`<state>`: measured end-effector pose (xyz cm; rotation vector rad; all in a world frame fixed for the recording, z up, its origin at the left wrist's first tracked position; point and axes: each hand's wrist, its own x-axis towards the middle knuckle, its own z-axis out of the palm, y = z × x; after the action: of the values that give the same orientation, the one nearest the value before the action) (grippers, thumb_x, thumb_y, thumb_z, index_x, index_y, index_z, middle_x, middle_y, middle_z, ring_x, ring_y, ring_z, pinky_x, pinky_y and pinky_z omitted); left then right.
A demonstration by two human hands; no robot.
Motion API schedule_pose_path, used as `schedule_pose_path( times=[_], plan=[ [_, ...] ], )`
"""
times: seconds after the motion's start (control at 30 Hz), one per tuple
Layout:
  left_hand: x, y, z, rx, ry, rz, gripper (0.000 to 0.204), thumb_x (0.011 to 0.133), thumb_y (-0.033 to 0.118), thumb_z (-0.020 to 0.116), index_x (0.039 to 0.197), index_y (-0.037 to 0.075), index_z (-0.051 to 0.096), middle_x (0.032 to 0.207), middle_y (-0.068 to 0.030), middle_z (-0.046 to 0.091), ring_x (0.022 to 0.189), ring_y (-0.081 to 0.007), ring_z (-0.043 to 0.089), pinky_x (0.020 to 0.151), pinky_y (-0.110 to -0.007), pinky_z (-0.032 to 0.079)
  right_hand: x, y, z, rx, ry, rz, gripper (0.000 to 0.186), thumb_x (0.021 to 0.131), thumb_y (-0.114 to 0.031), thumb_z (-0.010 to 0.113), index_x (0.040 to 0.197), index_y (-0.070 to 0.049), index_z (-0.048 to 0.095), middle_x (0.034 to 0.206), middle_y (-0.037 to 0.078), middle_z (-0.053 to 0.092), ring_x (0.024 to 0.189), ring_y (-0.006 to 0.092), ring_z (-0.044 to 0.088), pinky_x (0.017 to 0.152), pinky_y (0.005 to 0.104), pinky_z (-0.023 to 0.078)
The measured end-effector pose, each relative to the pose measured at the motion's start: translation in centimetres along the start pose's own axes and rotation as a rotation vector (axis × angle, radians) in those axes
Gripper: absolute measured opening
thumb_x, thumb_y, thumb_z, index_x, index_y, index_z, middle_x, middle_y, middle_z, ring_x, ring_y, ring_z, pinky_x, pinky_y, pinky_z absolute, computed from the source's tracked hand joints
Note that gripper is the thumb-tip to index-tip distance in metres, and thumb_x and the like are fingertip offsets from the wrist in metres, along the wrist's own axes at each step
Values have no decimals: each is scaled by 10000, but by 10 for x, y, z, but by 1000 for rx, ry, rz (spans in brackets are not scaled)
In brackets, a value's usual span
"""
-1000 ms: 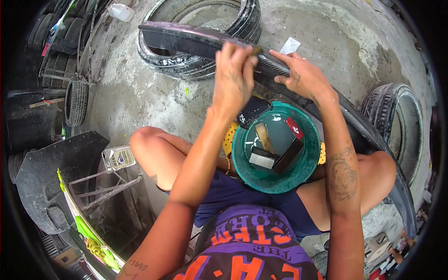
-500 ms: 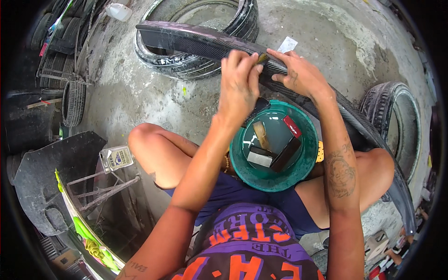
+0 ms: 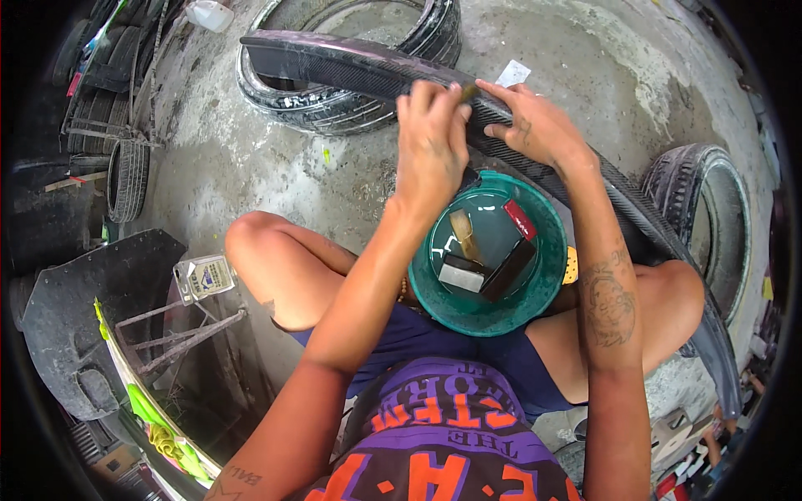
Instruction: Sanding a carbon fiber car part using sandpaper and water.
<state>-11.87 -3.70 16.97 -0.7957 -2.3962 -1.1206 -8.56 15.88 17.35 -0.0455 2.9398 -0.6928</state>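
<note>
A long, curved carbon-fibre strip (image 3: 334, 73) with a glossy dark weave slants across in front of me. My left hand (image 3: 433, 138) is closed at its middle, pinching a small yellowish-brown piece (image 3: 469, 93) against the surface; motion blurs it, and its kind is unclear. On the same strip, just to the right, rests my right hand (image 3: 539, 125), forefinger stretched along the far edge and thumb apart on the near face. Between my legs stands a green basin (image 3: 424, 288) of water holding a red block (image 3: 520, 219), a dark block (image 3: 508, 271), a grey-and-black block (image 3: 462, 274) and a tan piece (image 3: 464, 234).
A tyre (image 3: 309, 117) lies beneath the strip's far left end; another tyre (image 3: 668, 179) is at the right. On the left are a black panel (image 3: 58, 326), a metal stand (image 3: 184, 338) and stacked tyres. A plastic jug (image 3: 209, 15) and a paper scrap (image 3: 513, 73) lie on the concrete floor.
My left hand has shifted slightly along the strip with the small piece still pinched. The right hand keeps its place on the strip, and the whole view has moved a little.
</note>
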Motion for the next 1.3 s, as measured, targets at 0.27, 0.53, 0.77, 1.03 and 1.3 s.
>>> schedule_pose_path(
  times=[0.27,0.53,0.77,1.03,1.3],
  plan=[
    [0,3,4,62,17,20,189,951,29,725,1133,-8,763,1090,-195,668,934,-378,642,863,-449,527,0,2,0,35,5,-34,756,921,-275,802,1611,-300,494,1325,205,665,1216,415,663,1034,514,547],
    [-14,-11,-1,24,23,195,249,937,-7,722,1186,-15,724,1034,-181,654,995,-358,646,863,-441,526,2,4,2,37,-39,2,775,926,-302,797,1629,-302,472,1368,186,638,1228,404,643,1035,489,529],
    [-220,11,42,-27,-642,-150,256,905,28,700,1158,-4,720,1179,-217,665,1117,-399,662,1023,-499,514,2,7,2,62,-9,-9,734,921,-299,801,1597,-270,517,1331,204,653,1217,424,657,1032,513,538],
    [-196,-1,86,36,-1410,-288,254,906,99,693,1130,-8,747,1308,-303,677,1258,-449,642,1136,-487,489,-3,0,-1,27,-7,-6,772,927,-304,791,1630,-303,472,1350,162,640,1195,381,655,1017,485,529],
    [-42,-19,-32,-69,-14,-22,242,961,12,725,1202,-12,726,1098,-197,656,973,-349,673,839,-406,550,-3,-3,-1,45,-9,26,739,933,-280,791,1611,-263,497,1354,201,646,1264,410,640,1075,509,528]
  ],
)
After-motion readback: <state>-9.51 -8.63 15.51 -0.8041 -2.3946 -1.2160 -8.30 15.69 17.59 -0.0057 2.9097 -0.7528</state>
